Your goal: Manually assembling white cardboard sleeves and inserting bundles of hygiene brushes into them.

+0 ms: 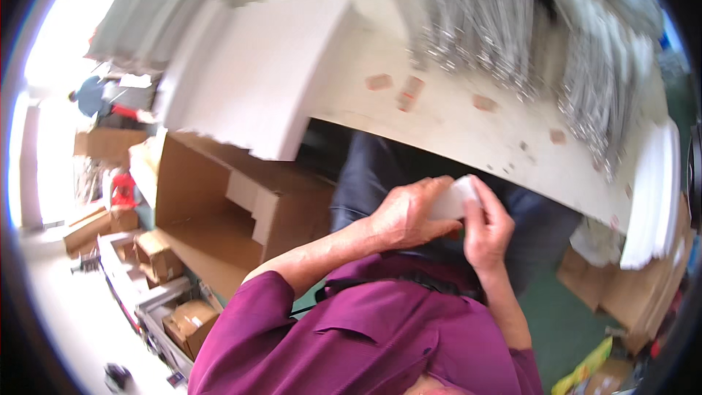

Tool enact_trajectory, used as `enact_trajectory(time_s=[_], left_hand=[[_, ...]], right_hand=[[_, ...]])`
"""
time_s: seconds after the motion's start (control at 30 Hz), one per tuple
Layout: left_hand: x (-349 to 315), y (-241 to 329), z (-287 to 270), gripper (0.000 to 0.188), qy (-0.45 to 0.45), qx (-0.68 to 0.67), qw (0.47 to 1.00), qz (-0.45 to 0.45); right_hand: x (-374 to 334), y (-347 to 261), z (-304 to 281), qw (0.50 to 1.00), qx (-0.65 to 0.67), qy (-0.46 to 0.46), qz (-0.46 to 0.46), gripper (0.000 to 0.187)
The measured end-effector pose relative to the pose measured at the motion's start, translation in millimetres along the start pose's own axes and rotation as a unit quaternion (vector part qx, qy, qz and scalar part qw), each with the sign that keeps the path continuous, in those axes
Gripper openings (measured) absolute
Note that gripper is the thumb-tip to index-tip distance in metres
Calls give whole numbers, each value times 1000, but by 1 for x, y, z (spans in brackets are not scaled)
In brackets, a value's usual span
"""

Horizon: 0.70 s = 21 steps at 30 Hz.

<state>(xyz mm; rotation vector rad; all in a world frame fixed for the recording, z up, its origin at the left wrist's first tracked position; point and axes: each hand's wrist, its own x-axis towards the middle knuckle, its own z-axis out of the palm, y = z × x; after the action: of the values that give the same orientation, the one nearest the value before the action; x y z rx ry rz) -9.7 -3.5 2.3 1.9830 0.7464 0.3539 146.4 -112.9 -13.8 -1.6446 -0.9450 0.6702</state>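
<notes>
"First entry: which item, and where was it?"

"One small white piece (447,203), flat-looking, make blurred. It was between my hands, above my dark trousers (360,179), just off the near edge of the table (453,132)."

"Condition of the fingers?"

"Left hand (406,213): thumb and fingers drawn in on the piece's left part, apart only by its thickness. Right hand (488,228): fingers bent, pinching its right end."

"And the table's stock?"

"Large white stack (256,66), one: toward the left end, reaching past the near edge. Small orange-and-white slips (409,93), several: scattered between near edge and far side. Clear-grey bundles (482,22), blurred: along the far side and right end."

"Off the table?"

"Open cardboard box (189,183), one: it stood below the near edge, leftward."
</notes>
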Motion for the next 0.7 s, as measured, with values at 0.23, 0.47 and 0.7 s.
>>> enact_trajectory(time_s=[0.23, 0.47, 0.7], left_hand=[[-53, 21, -93, 39, -81, -88, 984, -133], [-58, 20, -231, 36, 231, 356, 895, -137], [-16, -98, -363, 31, 275, 511, 790, -198]], right_hand=[[39, -12, -13, 991, 123, -53, -18, 31], [68, 8, -19, 998, 51, 9, -24, 19], [71, 5, -11, 999, 1, 12, -47, 17]])
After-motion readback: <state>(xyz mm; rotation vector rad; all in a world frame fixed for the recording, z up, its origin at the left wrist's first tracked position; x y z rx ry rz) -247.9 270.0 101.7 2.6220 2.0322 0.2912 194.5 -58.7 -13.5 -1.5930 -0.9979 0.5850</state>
